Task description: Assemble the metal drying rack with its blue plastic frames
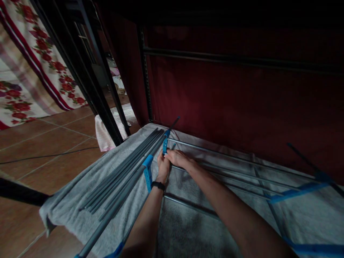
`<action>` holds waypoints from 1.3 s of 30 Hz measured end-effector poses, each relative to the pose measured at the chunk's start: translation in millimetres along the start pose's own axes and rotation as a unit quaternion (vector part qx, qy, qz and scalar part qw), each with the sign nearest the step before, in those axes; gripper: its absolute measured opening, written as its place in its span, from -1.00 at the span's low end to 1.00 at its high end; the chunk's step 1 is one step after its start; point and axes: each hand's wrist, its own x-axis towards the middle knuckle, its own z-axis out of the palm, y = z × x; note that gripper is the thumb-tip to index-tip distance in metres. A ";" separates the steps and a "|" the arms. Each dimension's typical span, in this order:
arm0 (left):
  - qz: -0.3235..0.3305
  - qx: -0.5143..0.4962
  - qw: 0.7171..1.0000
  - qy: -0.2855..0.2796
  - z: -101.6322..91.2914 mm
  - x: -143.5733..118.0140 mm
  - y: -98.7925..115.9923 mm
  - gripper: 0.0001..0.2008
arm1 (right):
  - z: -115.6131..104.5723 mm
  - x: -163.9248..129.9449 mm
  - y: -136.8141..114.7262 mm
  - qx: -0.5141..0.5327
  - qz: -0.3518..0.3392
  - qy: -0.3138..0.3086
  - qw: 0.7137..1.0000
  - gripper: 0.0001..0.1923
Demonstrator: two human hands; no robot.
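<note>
A rack of grey metal rods with blue plastic connectors lies flat on a grey towel on the floor. My left hand, with a black band on the wrist, and my right hand meet at a blue connector near the far end of the rack. Both hands close around the connector and the rod end there. A bundle of loose grey rods lies to the left. Another blue connector sits just left of my left hand.
A dark red fabric wall on a black metal frame stands right behind the rack. Black frame bars lean at the left. Brown floor tiles, a floral cloth and a black cable lie further left.
</note>
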 end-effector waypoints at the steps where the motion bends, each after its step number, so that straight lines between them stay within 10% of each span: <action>1: 0.000 0.001 1.000 -0.002 0.1 -0.4 0.4 -0.88 | -0.8 0.3 1.1 0.002 -0.001 0.000 1.000 -0.59; 29: -0.020 0.019 1.000 0.001 -1.6 2.9 -13.0 -0.91 | 0.0 -0.5 -3.6 -0.064 0.038 0.025 0.997 -0.64; 39: -0.013 -0.013 1.000 -0.020 -0.9 2.0 -17.0 -0.92 | -15.0 29.5 16.8 0.244 0.098 -0.067 0.962 -0.48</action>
